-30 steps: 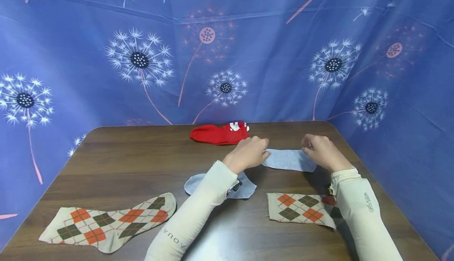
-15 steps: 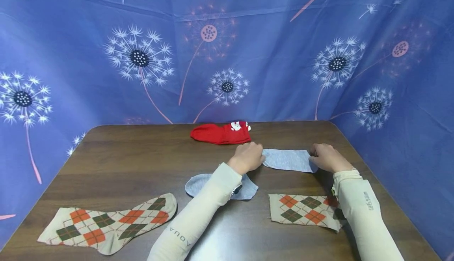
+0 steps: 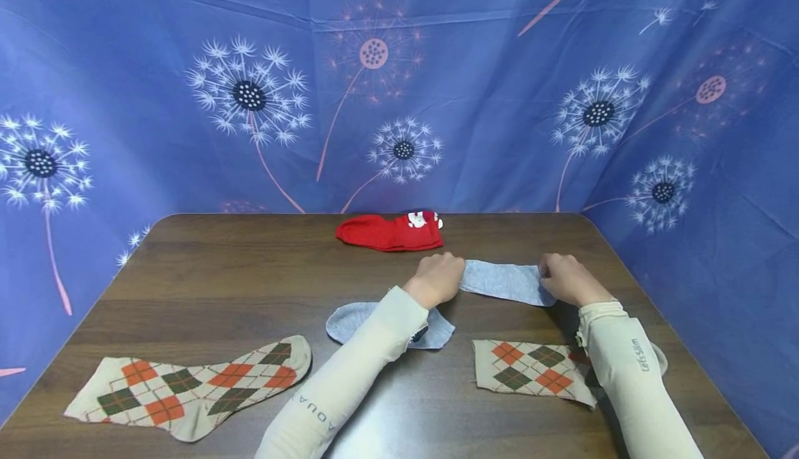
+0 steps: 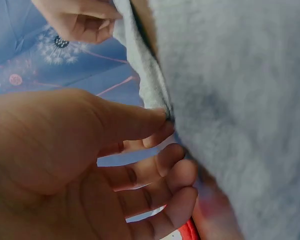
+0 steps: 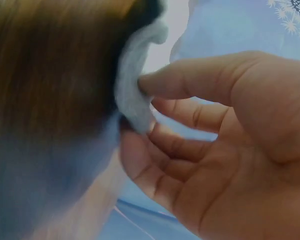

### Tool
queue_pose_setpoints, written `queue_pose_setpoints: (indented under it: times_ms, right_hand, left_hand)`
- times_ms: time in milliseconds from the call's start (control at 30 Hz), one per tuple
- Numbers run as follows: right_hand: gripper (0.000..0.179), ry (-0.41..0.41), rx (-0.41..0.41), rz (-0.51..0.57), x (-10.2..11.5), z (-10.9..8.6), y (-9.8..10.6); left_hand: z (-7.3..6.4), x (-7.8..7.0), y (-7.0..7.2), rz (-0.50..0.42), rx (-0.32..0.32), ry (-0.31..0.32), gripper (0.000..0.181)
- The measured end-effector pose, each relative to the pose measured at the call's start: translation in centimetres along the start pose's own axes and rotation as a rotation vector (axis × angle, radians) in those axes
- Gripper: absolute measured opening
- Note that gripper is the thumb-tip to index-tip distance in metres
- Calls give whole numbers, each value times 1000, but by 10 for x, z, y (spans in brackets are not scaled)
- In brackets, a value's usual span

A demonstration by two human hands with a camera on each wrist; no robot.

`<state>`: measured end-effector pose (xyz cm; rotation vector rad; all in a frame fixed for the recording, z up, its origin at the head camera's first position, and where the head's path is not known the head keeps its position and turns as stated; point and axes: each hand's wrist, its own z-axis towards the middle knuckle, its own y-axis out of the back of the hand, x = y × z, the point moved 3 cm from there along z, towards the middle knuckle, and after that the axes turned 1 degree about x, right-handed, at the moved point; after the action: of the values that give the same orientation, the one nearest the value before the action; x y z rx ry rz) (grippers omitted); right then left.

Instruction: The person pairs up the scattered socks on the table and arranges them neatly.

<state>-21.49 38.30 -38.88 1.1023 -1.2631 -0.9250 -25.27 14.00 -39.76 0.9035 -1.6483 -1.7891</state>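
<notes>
A light grey-blue sock [image 3: 502, 281] lies crosswise toward the back right of the table, stretched between both hands. My left hand [image 3: 437, 279] pinches its left end; the left wrist view shows the thumb and forefinger together on the sock's edge [image 4: 152, 85], the other fingers loosely bent. At the opposite end my right hand [image 3: 569, 279] pinches the fabric, and in the right wrist view the sock's folded edge [image 5: 131, 82] sits between thumb and fingers. A second grey-blue sock [image 3: 352, 320] lies partly hidden under my left forearm.
Behind my left hand lies a red sock [image 3: 390, 233] with a white figure. One argyle sock [image 3: 187, 390] is at the front left; another argyle sock [image 3: 524, 367] lies partly beneath my right forearm. A blue dandelion-print cloth [image 3: 399, 84] hangs behind the wooden table [image 3: 237, 272].
Both hands have come down onto the ends of the grey-blue sock and now pinch it. The sock has hardly moved, and the other socks lie as before.
</notes>
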Motion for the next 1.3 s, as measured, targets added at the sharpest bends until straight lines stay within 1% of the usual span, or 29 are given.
queue_pose_setpoints:
  times_ms: [100, 267, 433, 533, 600, 667, 733, 867, 967, 1067, 1167, 1233, 1300]
  right_hand:
    - [5, -15, -6, 8, 1, 0, -1]
    - [10, 1, -59, 39, 4, 3, 1]
    - [13, 27, -51, 73, 11, 8, 8]
    - [12, 19, -49, 89, 14, 7, 14]
    - [11, 9, -60, 106, 14, 4, 17]
    - [10, 16, -83, 120, 15, -1, 18]
    - [10, 47, -119, 132, 17, -5, 18]
    - [7, 147, -204, 137, 25, -9, 17]
    - [5, 171, -238, 153, 30, -10, 18]
    - [7, 153, -232, 189, 32, -11, 18]
    - [9, 117, -216, 250, 31, -14, 15]
    - [9, 83, -218, 296, 30, -16, 10]
    - [10, 57, -213, 349, 32, -17, 2]
  left_hand:
    - [0, 4, 1, -16, 14, 1, 21]
    - [1, 12, 7, -44, 29, 6, 19]
    - [1, 24, 19, -46, 34, 39, 19]
    - [0, 29, 25, -61, 30, 43, 16]
    - [-1, 30, 28, -88, 24, 30, 16]
    - [-3, 30, 30, -117, 23, 7, 18]
    - [-7, 31, 31, -141, 26, -17, 21]
    - [-17, 34, 34, -162, 19, -54, 25]
    - [-24, 37, 35, -176, 5, -73, 25]
    - [-30, 43, 33, -194, -3, -95, 26]
    - [-36, 48, 30, -199, -26, -133, 27]
    - [-42, 52, 29, -202, -42, -158, 26]
    - [-50, 58, 28, -218, -42, -174, 25]
